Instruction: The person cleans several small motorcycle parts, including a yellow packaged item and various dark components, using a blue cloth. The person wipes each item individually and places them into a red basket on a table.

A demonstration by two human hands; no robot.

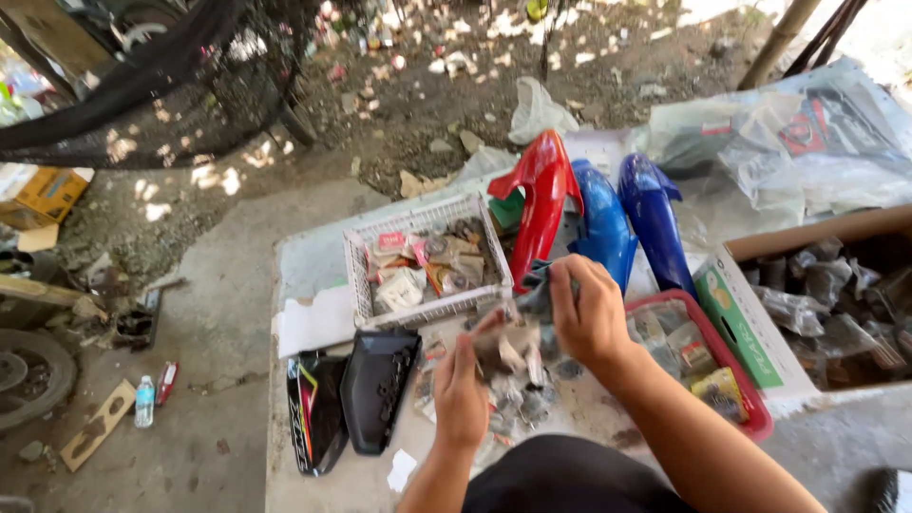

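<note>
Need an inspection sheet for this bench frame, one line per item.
Surface: pale table, crowded.
Job's things: small bagged part and dark piece, held above loose packets.
Clutter: white basket of packets, red fairing, two blue fairings, black panels, red tray, cardboard box.
Grippers: left hand holds the bagged part; right hand grips the dark piece.
Cables: nothing seen.
Surroundings: littered dirt ground, tyre, water bottle.

Our two hands meet low in front of us

Our left hand [463, 391] is curled, fingers pinched; our right hand [589, 309] is raised higher, wrist bent, fingers closed
</note>
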